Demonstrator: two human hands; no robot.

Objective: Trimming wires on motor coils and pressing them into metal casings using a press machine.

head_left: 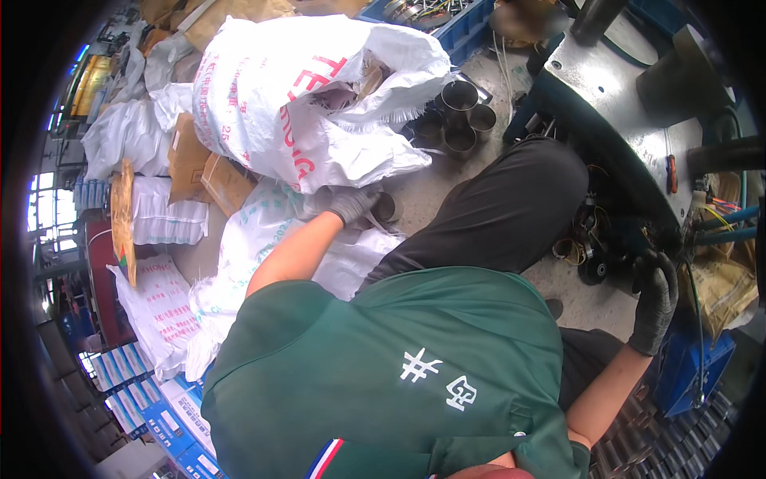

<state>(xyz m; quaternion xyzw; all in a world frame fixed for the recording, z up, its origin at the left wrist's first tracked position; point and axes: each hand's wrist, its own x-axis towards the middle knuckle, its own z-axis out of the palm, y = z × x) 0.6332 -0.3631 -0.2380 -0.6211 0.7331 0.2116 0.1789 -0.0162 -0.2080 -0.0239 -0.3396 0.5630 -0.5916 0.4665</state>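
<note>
A person wears a dark green short-sleeved shirt (pixel 383 375) with white printed characters on the chest and a red, white and blue striped trim below them. Black trousers (pixel 495 215) cover the legs. The left hand (pixel 351 203) and right hand (pixel 656 299) wear dark grey work gloves.

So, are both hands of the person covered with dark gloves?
Yes, the left hand at the white sack and the right hand beside the machine each wear a dark glove.
</note>
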